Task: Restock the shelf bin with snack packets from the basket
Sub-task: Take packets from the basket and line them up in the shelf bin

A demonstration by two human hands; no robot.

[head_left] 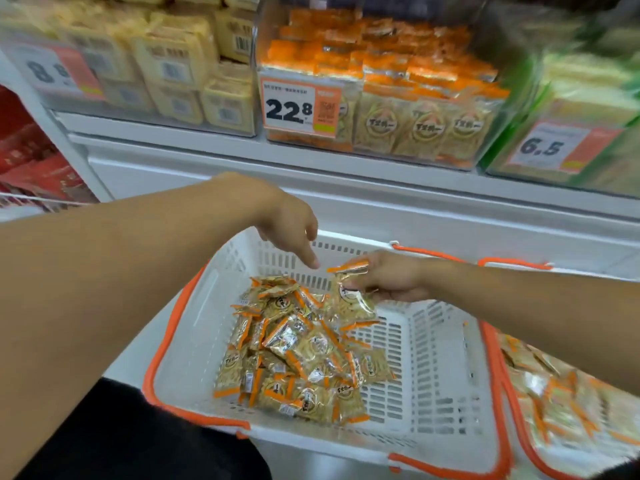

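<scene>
A white basket (440,368) with orange rim and handles sits below me, holding a heap of several gold-and-orange snack packets (301,355). My right hand (388,277) pinches one snack packet (351,299) by its upper part, just above the heap at the basket's far side. My left hand (291,223) hangs over the far left of the basket with a finger pointing down, holding nothing. Above, the clear shelf bin (377,98) with the 22.8 price tag is stocked with matching packets.
A bin of pale yellow packs (180,67) stands left of the target bin, and a green-packed bin (581,119) tagged 6.5 stands right. A white shelf ledge (311,174) runs below them. A second orange-rimmed basket (568,403) of packets lies at the right edge.
</scene>
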